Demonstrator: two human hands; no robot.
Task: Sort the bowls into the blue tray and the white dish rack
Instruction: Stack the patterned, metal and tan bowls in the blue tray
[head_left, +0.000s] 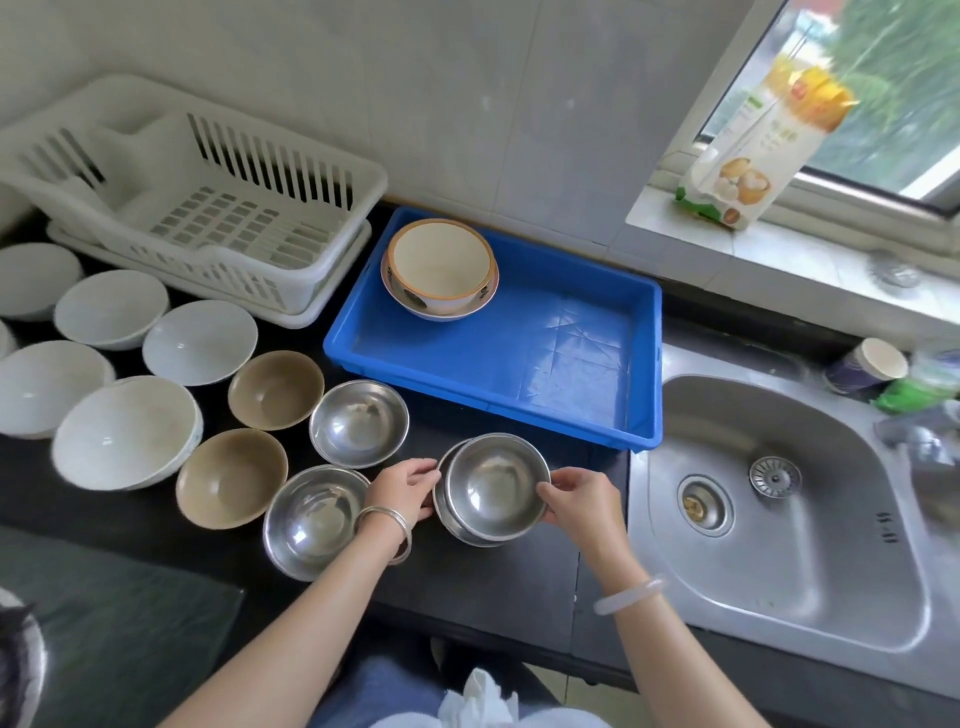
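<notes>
Head view: I have my left hand (408, 491) and right hand (576, 501) clasping the two stacked round steel bowls (493, 486) by their rims, on black counter just before the blue plastic tray (519, 353); the white slatted dish rack (208, 192) stands left of that tray.
</notes>
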